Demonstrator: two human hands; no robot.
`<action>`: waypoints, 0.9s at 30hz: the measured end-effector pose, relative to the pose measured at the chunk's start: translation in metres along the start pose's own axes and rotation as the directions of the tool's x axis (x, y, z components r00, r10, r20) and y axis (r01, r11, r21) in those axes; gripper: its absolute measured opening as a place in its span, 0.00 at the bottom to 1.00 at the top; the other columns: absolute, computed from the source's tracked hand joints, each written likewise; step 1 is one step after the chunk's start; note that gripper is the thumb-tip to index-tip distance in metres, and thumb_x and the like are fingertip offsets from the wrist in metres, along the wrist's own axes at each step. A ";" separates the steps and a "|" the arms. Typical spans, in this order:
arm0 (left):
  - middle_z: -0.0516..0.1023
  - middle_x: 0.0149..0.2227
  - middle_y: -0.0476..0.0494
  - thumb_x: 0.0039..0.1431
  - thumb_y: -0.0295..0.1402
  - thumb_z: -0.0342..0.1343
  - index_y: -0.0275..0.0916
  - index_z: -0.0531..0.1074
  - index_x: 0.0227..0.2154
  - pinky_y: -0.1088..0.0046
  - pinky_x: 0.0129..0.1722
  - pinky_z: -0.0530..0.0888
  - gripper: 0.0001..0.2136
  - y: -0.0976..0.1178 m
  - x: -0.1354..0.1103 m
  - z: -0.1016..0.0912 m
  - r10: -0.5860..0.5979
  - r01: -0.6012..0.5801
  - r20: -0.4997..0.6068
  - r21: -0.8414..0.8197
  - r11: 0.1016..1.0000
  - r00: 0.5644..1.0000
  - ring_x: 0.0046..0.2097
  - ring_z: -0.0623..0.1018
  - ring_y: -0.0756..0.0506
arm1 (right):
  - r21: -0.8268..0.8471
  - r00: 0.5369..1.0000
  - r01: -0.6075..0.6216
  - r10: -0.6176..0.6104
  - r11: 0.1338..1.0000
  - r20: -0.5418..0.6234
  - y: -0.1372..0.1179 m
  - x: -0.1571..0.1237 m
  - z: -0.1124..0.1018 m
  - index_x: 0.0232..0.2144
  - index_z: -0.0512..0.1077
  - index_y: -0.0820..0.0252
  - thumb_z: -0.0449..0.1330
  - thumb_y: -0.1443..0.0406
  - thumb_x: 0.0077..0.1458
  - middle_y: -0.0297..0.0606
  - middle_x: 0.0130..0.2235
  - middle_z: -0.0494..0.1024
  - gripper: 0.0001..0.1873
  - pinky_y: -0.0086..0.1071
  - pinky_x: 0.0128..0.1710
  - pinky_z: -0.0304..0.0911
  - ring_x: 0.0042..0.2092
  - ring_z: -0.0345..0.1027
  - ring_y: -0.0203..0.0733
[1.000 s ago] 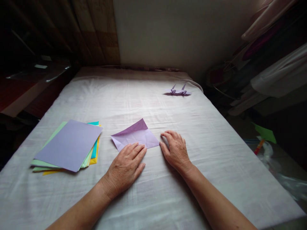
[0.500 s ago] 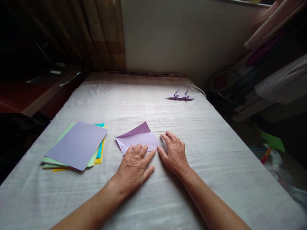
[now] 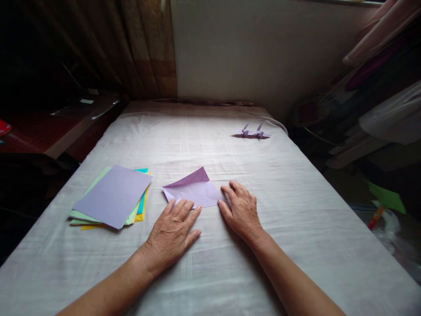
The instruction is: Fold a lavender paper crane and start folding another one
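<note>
A partly folded sheet of purple origami paper lies in front of me, its darker far flap rising to a point and crease lines crossing its lighter face. My left hand rests flat with fingers spread, the fingertips on the paper's near edge. At the paper's right corner, the thumb of my right hand touches or nearly touches it. That hand's fingers are loosely bent and apart, holding nothing. To the left lies a stack of coloured paper, lilac on top with green, blue and yellow sheets beneath.
Folded purple origami figures stand at the far right of the white cloth. Beyond are a pale wall and a curtain. A dark red table is at left; hanging clothes are at right.
My left hand has slid left along the paper's near edge, away from the right corner. The right hand stays by that corner. The whole view has shifted slightly.
</note>
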State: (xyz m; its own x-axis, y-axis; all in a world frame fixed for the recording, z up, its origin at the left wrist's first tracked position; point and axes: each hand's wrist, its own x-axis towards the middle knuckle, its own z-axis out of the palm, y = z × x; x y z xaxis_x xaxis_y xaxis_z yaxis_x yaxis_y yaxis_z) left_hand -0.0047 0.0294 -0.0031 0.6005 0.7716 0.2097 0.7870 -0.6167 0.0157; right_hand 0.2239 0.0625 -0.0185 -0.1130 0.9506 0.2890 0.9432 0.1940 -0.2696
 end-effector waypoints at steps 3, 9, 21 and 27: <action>0.72 0.59 0.44 0.68 0.47 0.44 0.42 0.68 0.58 0.57 0.65 0.51 0.23 -0.009 -0.009 -0.001 0.026 -0.025 -0.014 0.020 0.999 1.000 0.61 0.66 0.39 | -0.003 1.000 -0.002 0.002 1.000 0.002 -0.001 0.000 0.000 0.51 0.71 0.57 0.58 0.62 0.58 0.51 0.58 0.69 0.19 0.50 0.53 0.58 0.60 0.60 0.56; 0.71 0.60 0.47 0.67 0.49 0.44 0.47 0.68 0.58 0.55 0.66 0.48 0.23 -0.029 -0.026 -0.005 -0.030 0.030 0.006 0.064 0.997 1.000 0.63 0.65 0.39 | 0.001 1.000 -0.005 0.005 1.000 0.015 -0.001 0.001 -0.001 0.51 0.71 0.57 0.58 0.61 0.58 0.52 0.58 0.69 0.19 0.51 0.53 0.58 0.60 0.60 0.57; 0.67 0.62 0.38 0.67 0.48 0.42 0.42 0.70 0.56 0.51 0.64 0.53 0.24 -0.050 -0.045 -0.017 -0.076 0.080 -0.033 0.123 0.989 0.997 0.63 0.65 0.36 | -0.031 1.000 -0.002 0.002 1.000 0.015 -0.001 0.000 -0.001 0.52 0.70 0.56 0.57 0.61 0.58 0.50 0.58 0.68 0.19 0.48 0.53 0.56 0.60 0.59 0.54; 0.64 0.64 0.36 0.68 0.48 0.41 0.36 0.62 0.63 0.52 0.66 0.49 0.28 -0.019 -0.026 -0.015 -0.097 0.108 -0.101 0.112 0.988 0.990 0.65 0.63 0.37 | -0.034 1.000 -0.005 0.005 0.999 0.008 -0.002 0.001 -0.001 0.51 0.71 0.56 0.57 0.61 0.58 0.50 0.58 0.68 0.19 0.47 0.54 0.56 0.60 0.59 0.54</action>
State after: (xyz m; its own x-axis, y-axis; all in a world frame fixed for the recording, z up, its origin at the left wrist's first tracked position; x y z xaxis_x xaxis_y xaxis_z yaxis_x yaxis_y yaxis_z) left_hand -0.0374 0.0191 0.0059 0.5039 0.8083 0.3045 0.8582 -0.5083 -0.0709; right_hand 0.2219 0.0624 -0.0166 -0.1108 0.9534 0.2805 0.9537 0.1814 -0.2398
